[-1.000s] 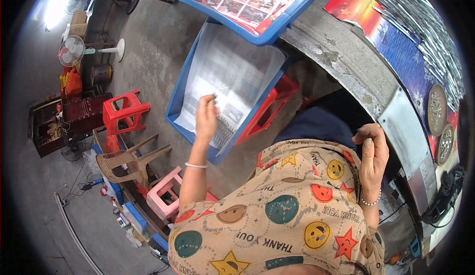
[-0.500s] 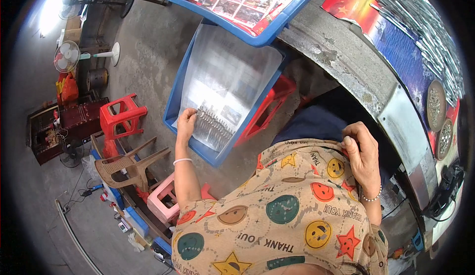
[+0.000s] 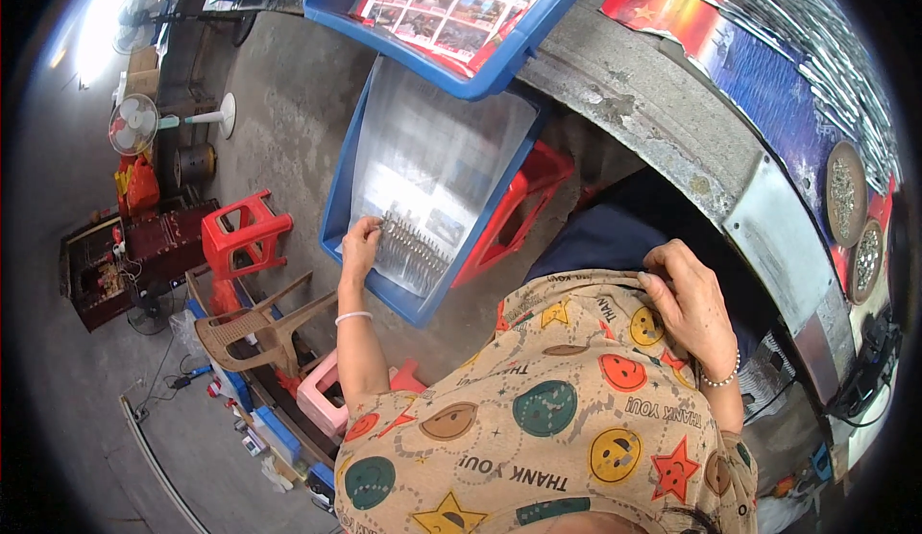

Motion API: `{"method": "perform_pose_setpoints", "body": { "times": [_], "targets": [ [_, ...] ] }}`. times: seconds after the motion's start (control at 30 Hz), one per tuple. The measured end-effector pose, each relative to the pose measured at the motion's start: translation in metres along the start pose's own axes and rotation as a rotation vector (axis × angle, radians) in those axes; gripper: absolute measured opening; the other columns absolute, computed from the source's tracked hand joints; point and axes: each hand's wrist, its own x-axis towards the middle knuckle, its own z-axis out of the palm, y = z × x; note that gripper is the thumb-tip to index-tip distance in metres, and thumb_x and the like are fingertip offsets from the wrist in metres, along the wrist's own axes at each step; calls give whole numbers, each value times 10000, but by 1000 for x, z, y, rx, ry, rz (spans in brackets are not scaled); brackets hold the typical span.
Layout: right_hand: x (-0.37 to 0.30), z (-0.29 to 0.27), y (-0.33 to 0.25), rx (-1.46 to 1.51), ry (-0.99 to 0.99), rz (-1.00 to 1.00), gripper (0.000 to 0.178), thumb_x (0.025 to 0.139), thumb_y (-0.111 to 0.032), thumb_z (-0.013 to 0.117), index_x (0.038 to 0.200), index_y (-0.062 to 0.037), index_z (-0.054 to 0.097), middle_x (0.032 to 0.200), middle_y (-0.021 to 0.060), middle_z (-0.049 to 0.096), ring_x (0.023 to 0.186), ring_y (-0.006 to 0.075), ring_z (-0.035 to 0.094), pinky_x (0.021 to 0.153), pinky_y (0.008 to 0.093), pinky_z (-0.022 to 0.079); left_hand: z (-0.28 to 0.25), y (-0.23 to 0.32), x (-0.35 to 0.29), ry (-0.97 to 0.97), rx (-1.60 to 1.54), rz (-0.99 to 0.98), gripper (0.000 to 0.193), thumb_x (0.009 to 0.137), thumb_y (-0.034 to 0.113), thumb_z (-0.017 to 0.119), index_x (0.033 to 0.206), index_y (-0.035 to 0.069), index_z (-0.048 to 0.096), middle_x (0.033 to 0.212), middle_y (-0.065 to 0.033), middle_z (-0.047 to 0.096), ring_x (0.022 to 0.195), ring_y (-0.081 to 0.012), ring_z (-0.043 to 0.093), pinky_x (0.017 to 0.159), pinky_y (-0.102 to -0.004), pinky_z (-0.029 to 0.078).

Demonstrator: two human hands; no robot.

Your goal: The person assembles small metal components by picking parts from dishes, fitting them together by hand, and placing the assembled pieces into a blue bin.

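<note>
My left hand (image 3: 360,244) reaches into a tilted blue plastic bin (image 3: 338,183). Its fingers are pinched together at the upper left end of a row of slender shiny metal pieces (image 3: 413,254), apparently on the endmost one. The pieces lie side by side, overlapping, on a clear plastic sheet (image 3: 432,135) that lines the bin. My right hand (image 3: 691,299) rests at my shirt hem over dark trousers, its fingers curled with the thumb against them. Whether it grips cloth or something small is hidden.
A second blue bin (image 3: 447,78), lined with printed paper, overhangs the first bin's far end. At right, a worktable (image 3: 639,102) carries many thin metal rods (image 3: 768,25) and two round dishes (image 3: 845,193) of small parts. Red stools (image 3: 245,231), a brown chair (image 3: 254,327) and a fan (image 3: 134,126) stand left.
My left hand stays at the end of the metal row, moving only slightly. My right hand has shifted a little to the left along the shirt hem. The view has moved slightly.
</note>
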Motion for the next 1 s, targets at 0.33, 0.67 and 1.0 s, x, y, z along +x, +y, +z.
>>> {"method": "perform_pose_setpoints", "body": {
  "times": [0.33, 0.67, 1.0],
  "targets": [
    [-13, -32, 1, 31, 288, -226, 107, 811, -61, 648, 856, -9, 566, 781, 125, 552, 682, 300, 564, 611, 361, 460, -9, 247, -32, -39, -79, 700, 189, 818, -64, 584, 990, 1, 626, 924, -157, 623, 829, -313, 615, 720, -352, 492],
    [-66, -69, 47, -20, 1074, -134, 64, 876, 17, 561, 933, 42, 550, 852, 116, 572, 721, 189, 540, 663, 284, 454, 45, 492, -7, -201, -456, 1345, 140, 814, -31, 599, 945, 3, 631, 826, -141, 569, 739, -312, 595, 655, -363, 486],
    [-75, -65, 75, -163, 1215, -74, 80, 830, 38, 574, 907, 28, 553, 793, 138, 594, 673, 233, 559, 615, 298, 464, 108, 595, 50, 12, -114, 1467, 188, 805, 37, 647, 991, 63, 645, 888, -132, 552, 843, -317, 575, 741, -389, 468]
  ]
}}
